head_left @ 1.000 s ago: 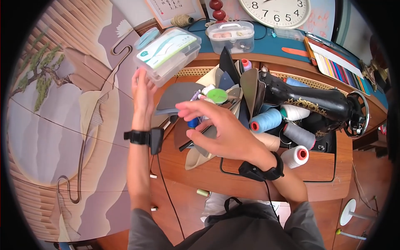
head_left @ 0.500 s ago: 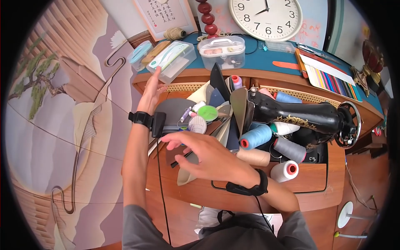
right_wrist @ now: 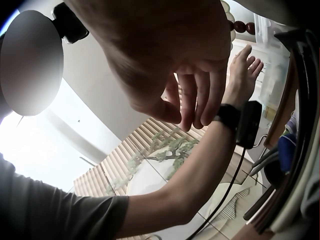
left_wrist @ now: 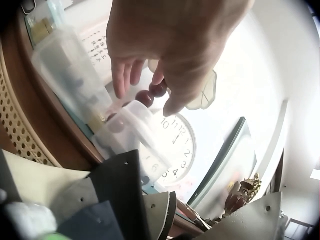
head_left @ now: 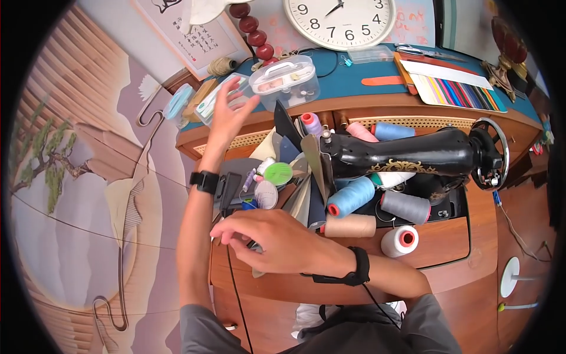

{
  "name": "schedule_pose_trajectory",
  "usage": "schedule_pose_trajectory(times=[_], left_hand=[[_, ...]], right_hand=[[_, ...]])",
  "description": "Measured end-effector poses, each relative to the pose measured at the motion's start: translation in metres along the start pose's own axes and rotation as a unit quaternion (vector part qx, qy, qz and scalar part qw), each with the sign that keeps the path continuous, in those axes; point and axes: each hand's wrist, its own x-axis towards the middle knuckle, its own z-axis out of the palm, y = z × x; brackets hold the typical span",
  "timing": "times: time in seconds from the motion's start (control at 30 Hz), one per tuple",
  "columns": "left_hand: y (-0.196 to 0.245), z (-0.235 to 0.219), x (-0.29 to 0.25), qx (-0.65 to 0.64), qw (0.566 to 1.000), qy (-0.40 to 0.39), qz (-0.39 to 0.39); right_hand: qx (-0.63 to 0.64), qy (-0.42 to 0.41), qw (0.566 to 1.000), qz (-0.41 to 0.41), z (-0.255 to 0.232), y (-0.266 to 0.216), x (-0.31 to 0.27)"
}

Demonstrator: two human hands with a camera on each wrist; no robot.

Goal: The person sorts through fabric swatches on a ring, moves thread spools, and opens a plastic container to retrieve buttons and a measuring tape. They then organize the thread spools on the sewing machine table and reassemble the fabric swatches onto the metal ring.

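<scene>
My left hand (head_left: 229, 121) reaches up toward the back shelf, fingers spread and holding nothing. In the head view it partly covers a flat clear plastic box (head_left: 204, 112) with a white and teal label. Just right of its fingertips stands a clear box (head_left: 284, 88) with a handled lid and small items inside. My right hand (head_left: 268, 241) hovers palm down, fingers loosely bent, over the front left of the sewing table; nothing shows in its grasp in the right wrist view. Beyond it lie leather pieces (head_left: 299, 194), a green round disc (head_left: 277, 173) and small spools.
A black sewing machine (head_left: 401, 156) stands to the right, with thread cones (head_left: 352, 196) around it. On the blue shelf top are a round lidded tub (head_left: 177, 103), twine (head_left: 221, 66), a color card (head_left: 451, 88) and a wall clock (head_left: 342, 20).
My left hand held the labelled box in the air, set it on the shelf and released it, then moved toward the handled box. My right hand drew lower left. The head view shifted.
</scene>
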Motion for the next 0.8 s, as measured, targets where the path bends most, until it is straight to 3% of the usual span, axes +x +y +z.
schedule_pose_trajectory(times=[0.17,0.23,0.3,0.53,0.63,0.7,0.73,0.77,0.8], left_hand=[[-0.021,0.033,0.036,0.079,0.994,-0.061,0.032],[-0.026,0.038,0.039,-0.064,0.991,-0.117,0.008],[-0.030,0.040,0.040,-0.074,0.990,-0.120,0.007],[-0.006,0.044,0.025,-0.102,0.993,-0.032,0.058],[0.018,0.029,0.012,-0.075,0.996,0.018,0.053],[0.029,0.016,0.000,-0.079,0.992,0.068,0.065],[0.036,0.008,-0.007,-0.067,0.993,0.084,0.056],[0.039,0.000,-0.017,-0.063,0.993,0.088,0.054],[0.041,-0.008,-0.027,-0.085,0.990,0.101,0.051]], right_hand=[[-0.005,0.024,0.999,-0.048,-0.002,-0.009,-0.001],[-0.004,0.037,0.998,-0.049,0.001,-0.009,-0.002],[-0.008,0.058,0.995,-0.083,0.002,-0.009,-0.002],[-0.013,0.070,0.993,-0.094,0.003,-0.004,-0.001],[-0.021,0.043,0.997,-0.057,0.001,-0.002,0.000],[-0.031,0.099,0.994,-0.033,0.001,0.003,0.000],[0.002,0.063,0.998,0.030,-0.005,-0.001,0.001],[0.006,0.058,0.998,0.030,-0.006,0.002,0.003],[0.026,0.103,0.994,0.025,-0.004,0.009,0.004]])
